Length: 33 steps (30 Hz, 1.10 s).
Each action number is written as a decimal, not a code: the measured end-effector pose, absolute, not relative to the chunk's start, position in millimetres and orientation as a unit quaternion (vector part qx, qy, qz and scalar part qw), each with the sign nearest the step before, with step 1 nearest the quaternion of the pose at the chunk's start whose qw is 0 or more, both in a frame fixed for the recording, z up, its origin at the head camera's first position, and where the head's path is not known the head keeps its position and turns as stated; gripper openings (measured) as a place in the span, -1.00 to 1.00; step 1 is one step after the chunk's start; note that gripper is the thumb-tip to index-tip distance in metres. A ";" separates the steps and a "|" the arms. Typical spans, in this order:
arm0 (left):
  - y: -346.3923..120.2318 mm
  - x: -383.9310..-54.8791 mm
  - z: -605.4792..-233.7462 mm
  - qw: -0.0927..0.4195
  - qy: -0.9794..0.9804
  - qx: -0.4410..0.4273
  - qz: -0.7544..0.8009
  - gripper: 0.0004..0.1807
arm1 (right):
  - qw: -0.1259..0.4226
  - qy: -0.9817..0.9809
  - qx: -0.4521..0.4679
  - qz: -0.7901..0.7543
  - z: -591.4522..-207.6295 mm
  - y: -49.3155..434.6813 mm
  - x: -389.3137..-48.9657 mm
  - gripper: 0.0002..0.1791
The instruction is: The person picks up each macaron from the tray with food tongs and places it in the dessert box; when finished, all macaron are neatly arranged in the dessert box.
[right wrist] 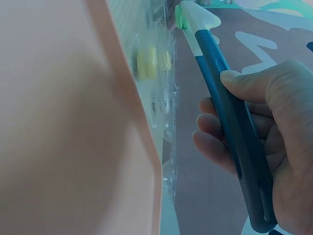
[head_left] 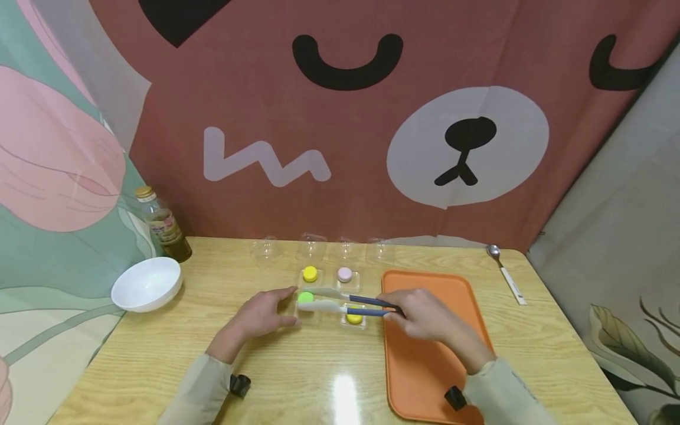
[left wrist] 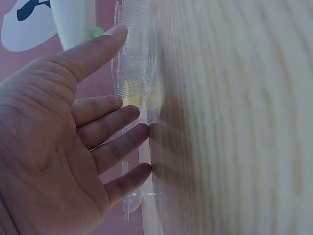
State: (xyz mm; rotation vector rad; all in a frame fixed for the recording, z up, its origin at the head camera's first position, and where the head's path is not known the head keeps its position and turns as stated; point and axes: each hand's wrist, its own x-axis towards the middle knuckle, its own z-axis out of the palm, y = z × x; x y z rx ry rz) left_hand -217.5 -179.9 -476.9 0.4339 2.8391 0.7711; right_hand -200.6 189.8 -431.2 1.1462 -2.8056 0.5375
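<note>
My right hand (head_left: 426, 313) grips a pair of tongs (head_left: 368, 312) with blue handles and white tips. Between those tips sits a green macaron (head_left: 306, 297), over a clear plastic box (head_left: 308, 319). Around that box, my left hand (head_left: 259, 317) spreads its thumb and fingers, and in the left wrist view the fingertips are right at the clear plastic. A yellow macaron (head_left: 354, 317) in its own clear box is partly covered by the tongs. Behind them, another yellow macaron (head_left: 310, 274) and a pale pink macaron (head_left: 345, 274) lie in clear boxes.
An orange tray (head_left: 425, 378) lies under my right forearm. Several clear plastic lids (head_left: 312, 248) stand along the back edge. At the left are a white bowl (head_left: 146, 286) and a sauce bottle (head_left: 167, 230); a spoon (head_left: 510, 280) lies at the right.
</note>
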 end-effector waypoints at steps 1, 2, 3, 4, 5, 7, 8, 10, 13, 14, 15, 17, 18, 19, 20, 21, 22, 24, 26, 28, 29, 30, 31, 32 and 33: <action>-180.0 -217.7 -476.6 0.085 0.952 0.146 0.257 -0.12 | 0.031 -0.911 0.373 0.173 -431.9 189.4 -200.5 -0.68; -180.2 -217.7 -476.3 0.084 0.951 0.148 0.256 -0.12 | 0.029 -0.912 0.373 0.172 -432.6 188.8 -200.3 -0.68; -180.3 -217.9 -476.2 0.084 0.951 0.151 0.255 -0.12 | 0.027 -0.912 0.372 0.171 -433.3 188.2 -200.2 -0.68; -180.5 -218.2 -476.3 0.086 0.951 0.152 0.257 -0.12 | 0.024 -0.913 0.370 0.171 -434.0 188.0 -200.0 -0.69; -180.6 -218.3 -476.3 0.090 0.950 0.149 0.259 -0.12 | 0.023 -0.913 0.369 0.171 -434.6 187.6 -199.7 -0.69; -180.9 -218.8 -476.9 0.094 0.949 0.148 0.262 -0.11 | 0.019 -0.914 0.365 0.175 -435.7 187.3 -199.3 -0.70; -181.1 -218.9 -477.0 0.096 0.948 0.148 0.264 -0.10 | 0.017 -0.915 0.362 0.176 -436.1 187.0 -199.0 -0.69; -181.3 -219.3 -477.2 0.099 0.947 0.146 0.267 -0.10 | 0.016 -0.916 0.358 0.179 -436.8 187.1 -198.8 -0.69; -181.4 -219.5 -476.9 0.101 0.947 0.145 0.269 -0.09 | 0.014 -0.917 0.356 0.180 -437.7 186.8 -198.8 -0.69; -181.4 -219.5 -476.9 0.102 0.947 0.145 0.269 -0.10 | 0.013 -0.917 0.357 0.180 -438.0 186.6 -198.8 -0.69; -181.3 -219.4 -476.8 0.102 0.947 0.144 0.269 -0.10 | 0.012 -0.916 0.358 0.180 -438.4 186.6 -199.0 -0.69; -180.7 -219.2 -476.5 0.104 0.946 0.143 0.271 -0.10 | 0.012 -0.915 0.360 0.180 -439.2 186.0 -199.3 -0.70; -180.5 -219.1 -476.4 0.105 0.946 0.143 0.271 -0.10 | 0.012 -0.915 0.362 0.179 -439.5 185.6 -199.4 -0.71; -180.3 -219.0 -476.4 0.106 0.946 0.142 0.270 -0.10 | 0.012 -0.915 0.363 0.178 -439.7 185.0 -199.6 -0.71; -180.1 -218.8 -476.4 0.105 0.946 0.141 0.271 -0.11 | 0.011 -0.915 0.363 0.177 -440.1 184.7 -199.8 -0.71; -179.9 -218.6 -476.2 0.104 0.947 0.140 0.271 -0.11 | 0.010 -0.915 0.363 0.176 -440.5 184.1 -199.9 -0.71; -179.8 -218.4 -476.2 0.104 0.947 0.140 0.269 -0.10 | 0.009 -0.915 0.363 0.174 -440.7 183.5 -200.1 -0.70; -179.8 -218.2 -476.3 0.104 0.948 0.139 0.268 -0.10 | 0.008 -0.916 0.362 0.171 -441.1 182.5 -200.4 -0.68; -179.8 -218.3 -476.5 0.102 0.948 0.138 0.269 -0.10 | 0.009 -0.918 0.359 0.169 -441.4 181.8 -200.4 -0.66; -179.9 -218.8 -476.6 0.100 0.948 0.140 0.269 -0.11 | 0.014 -0.918 0.360 0.167 -441.5 181.4 -200.6 -0.66; -179.9 -219.2 -476.9 0.099 0.948 0.140 0.268 -0.11 | 0.016 -0.918 0.360 0.168 -441.6 181.3 -200.7 -0.66; -180.0 -219.4 -477.0 0.098 0.948 0.141 0.267 -0.11 | 0.018 -0.917 0.361 0.167 -441.5 181.1 -200.6 -0.67; -180.2 -219.7 -477.3 0.097 0.949 0.142 0.266 -0.11 | 0.019 -0.917 0.362 0.167 -441.5 180.9 -200.6 -0.67; -180.3 -220.1 -477.5 0.096 0.949 0.142 0.264 -0.11 | 0.021 -0.916 0.363 0.168 -441.7 180.9 -200.8 -0.67; -180.3 -220.2 -477.3 0.096 0.949 0.143 0.263 -0.11 | 0.021 -0.916 0.364 0.168 -441.6 180.8 -200.8 -0.67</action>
